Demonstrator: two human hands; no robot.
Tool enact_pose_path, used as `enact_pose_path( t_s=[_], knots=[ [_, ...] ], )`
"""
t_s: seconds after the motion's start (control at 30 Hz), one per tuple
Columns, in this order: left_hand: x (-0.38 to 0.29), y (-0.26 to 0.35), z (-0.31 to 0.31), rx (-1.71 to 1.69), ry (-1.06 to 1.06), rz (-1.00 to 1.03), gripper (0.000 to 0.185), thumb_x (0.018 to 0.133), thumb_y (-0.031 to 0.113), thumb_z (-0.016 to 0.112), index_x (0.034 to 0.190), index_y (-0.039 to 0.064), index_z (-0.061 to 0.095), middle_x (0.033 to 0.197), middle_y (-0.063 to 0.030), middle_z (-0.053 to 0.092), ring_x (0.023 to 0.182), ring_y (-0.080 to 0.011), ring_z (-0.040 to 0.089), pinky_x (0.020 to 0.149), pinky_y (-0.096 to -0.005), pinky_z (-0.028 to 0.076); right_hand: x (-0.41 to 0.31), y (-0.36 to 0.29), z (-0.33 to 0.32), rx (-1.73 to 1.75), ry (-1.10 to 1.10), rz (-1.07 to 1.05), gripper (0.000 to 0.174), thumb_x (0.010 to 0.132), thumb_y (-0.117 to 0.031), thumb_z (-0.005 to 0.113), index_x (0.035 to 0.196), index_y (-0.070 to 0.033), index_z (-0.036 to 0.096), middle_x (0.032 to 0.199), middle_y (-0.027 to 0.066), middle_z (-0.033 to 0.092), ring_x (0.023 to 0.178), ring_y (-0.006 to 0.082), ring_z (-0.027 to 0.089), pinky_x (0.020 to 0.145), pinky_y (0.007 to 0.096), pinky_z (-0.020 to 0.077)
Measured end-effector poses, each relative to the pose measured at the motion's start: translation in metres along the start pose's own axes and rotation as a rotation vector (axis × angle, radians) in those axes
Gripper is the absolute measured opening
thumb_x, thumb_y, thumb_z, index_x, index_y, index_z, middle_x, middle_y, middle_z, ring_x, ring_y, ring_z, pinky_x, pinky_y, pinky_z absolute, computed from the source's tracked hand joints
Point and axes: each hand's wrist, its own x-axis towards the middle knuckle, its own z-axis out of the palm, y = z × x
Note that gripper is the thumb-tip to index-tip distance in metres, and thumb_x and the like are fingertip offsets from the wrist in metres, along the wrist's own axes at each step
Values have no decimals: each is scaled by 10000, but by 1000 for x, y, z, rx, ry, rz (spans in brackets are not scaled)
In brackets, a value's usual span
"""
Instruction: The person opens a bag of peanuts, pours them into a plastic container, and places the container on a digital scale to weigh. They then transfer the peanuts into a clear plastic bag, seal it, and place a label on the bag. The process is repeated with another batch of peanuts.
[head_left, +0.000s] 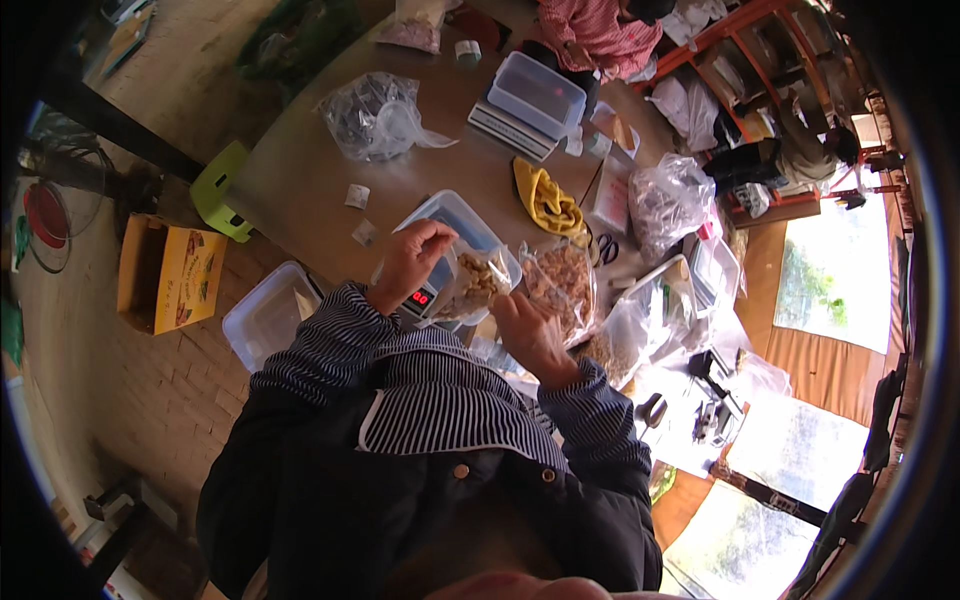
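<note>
A clear plastic bag (480, 276) with light brown dried pieces is between my hands, over a translucent plastic tub (444, 204). My left hand (409, 264) pinches the bag's upper left edge. The fingers of my right hand (531, 336) are curled on its lower right side; their tips are partly hidden. Under the tub, a digital scale's red display (419, 298) reads zero. Right beside the tub lies a larger clear bag of reddish-brown dried pieces (564, 281), close to my right hand.
A yellow cloth (546, 199) and scissors (604, 248) lie beyond the bags. Small packets (358, 196) rest on the metal table (292, 161). Another tub (536, 90) stands on a scale near a person in a red patterned garment (600, 34). At left are an empty tub (262, 322) and a cardboard box (187, 277).
</note>
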Motion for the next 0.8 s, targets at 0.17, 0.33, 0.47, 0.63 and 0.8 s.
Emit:
enact_pose_path(
  t_s=[0.17,0.33,0.47,0.63,0.8],
  knots=[
    [-18,-44,2,-479,-238,-200,429,884,161,701,1256,39,526,1304,-81,516,1167,-180,522,922,-315,457,3,-7,-5,0,44,23,168,799,-39,599,951,-65,534,755,86,534,685,273,634,561,397,526],
    [-39,-5,-1,-724,-643,-466,1130,726,282,859,1527,39,99,1523,-169,259,1425,-277,267,1163,-380,254,1,-2,3,51,83,2,187,791,-43,616,961,-70,545,743,79,535,662,270,629,557,389,524],
    [-44,10,6,-375,-585,-330,1213,676,309,883,1517,-24,76,1526,-218,256,1424,-302,270,1163,-396,255,8,-11,6,94,40,-108,168,786,-28,660,901,-50,539,732,84,569,616,256,622,519,359,499],
    [-53,10,10,-252,-507,-100,1027,715,262,847,1486,-33,236,1455,-233,363,1359,-319,378,1123,-407,320,13,-17,16,152,-59,-195,164,766,-40,615,914,-41,543,742,89,547,632,262,616,542,372,509],
    [-72,9,7,-168,-433,-94,690,896,231,675,1432,-56,349,1415,-231,456,1325,-321,457,1090,-382,372,27,-26,27,120,-95,-246,147,741,-38,602,881,-45,558,754,84,545,654,256,618,543,371,511]
  ],
)
